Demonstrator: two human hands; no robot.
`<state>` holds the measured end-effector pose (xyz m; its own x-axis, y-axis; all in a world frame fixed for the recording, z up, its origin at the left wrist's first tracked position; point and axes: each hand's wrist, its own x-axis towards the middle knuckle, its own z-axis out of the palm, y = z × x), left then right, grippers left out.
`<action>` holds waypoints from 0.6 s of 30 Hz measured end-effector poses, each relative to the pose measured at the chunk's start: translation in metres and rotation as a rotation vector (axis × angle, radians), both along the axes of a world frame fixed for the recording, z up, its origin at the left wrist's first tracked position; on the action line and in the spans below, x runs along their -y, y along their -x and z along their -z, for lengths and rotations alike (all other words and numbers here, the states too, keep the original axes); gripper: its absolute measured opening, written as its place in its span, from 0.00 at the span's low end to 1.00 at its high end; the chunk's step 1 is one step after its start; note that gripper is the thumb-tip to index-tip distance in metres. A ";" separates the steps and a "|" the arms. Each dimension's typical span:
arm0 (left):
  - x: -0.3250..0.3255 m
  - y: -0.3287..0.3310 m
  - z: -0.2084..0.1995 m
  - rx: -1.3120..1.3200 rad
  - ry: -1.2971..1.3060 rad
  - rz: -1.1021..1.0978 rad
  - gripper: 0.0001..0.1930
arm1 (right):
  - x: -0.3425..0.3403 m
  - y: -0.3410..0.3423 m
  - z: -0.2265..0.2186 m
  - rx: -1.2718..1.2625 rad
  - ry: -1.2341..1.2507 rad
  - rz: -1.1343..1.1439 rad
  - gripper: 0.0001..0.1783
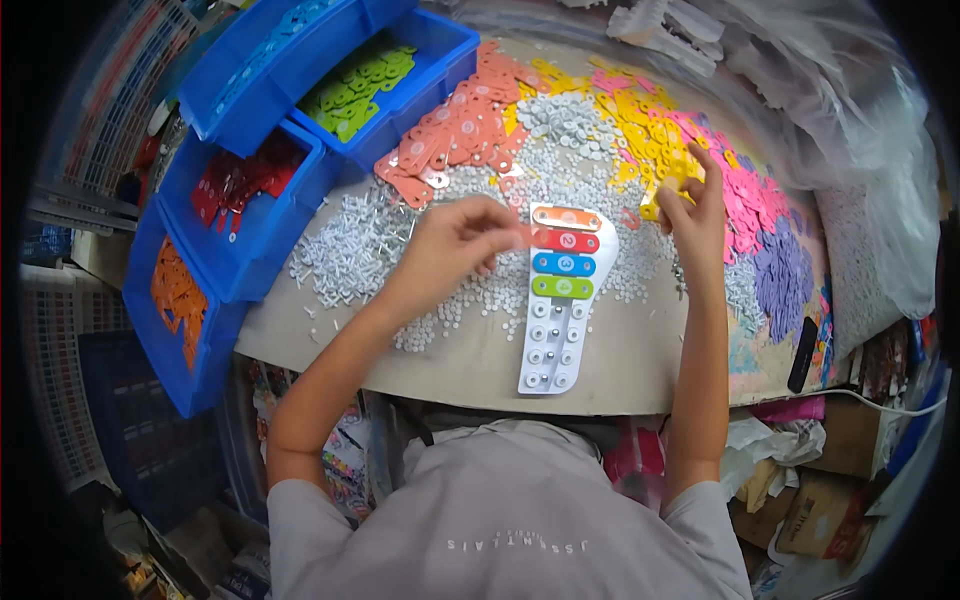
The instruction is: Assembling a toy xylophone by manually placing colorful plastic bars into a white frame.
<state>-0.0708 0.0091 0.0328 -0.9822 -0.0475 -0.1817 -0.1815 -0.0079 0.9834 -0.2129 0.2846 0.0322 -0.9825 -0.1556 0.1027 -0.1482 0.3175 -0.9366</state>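
Reading the approach from the left

I see the white board (558, 372) lying with its long axis nearly up and down my view, coloured strips (564, 264) across its far half. The left hand (450, 240) is nearer — just beside the board's left edge, thumb and index finger pinching what seems a blurred coral strip (528, 236). The right hand (697, 215) is right of the board by the yellow strips (640, 118), thumb and index finger spread. I judge one offset decisive — the bare pegs (540, 334) lie rightward and nearer the body.

Left hand (455, 240) pinches while right hand (697, 210) holds bent fingers (709, 172) apart.
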 end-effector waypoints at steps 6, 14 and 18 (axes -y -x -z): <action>-0.036 -0.021 0.014 0.058 0.210 0.119 0.09 | -0.019 -0.088 -0.005 0.104 0.080 -0.055 0.13; -0.058 -0.025 0.026 -0.342 0.597 0.138 0.07 | -0.033 -0.134 0.010 0.100 0.042 -0.189 0.03; -0.062 -0.021 0.034 -0.399 0.676 0.106 0.09 | -0.028 -0.144 -0.001 0.314 0.083 -0.120 0.05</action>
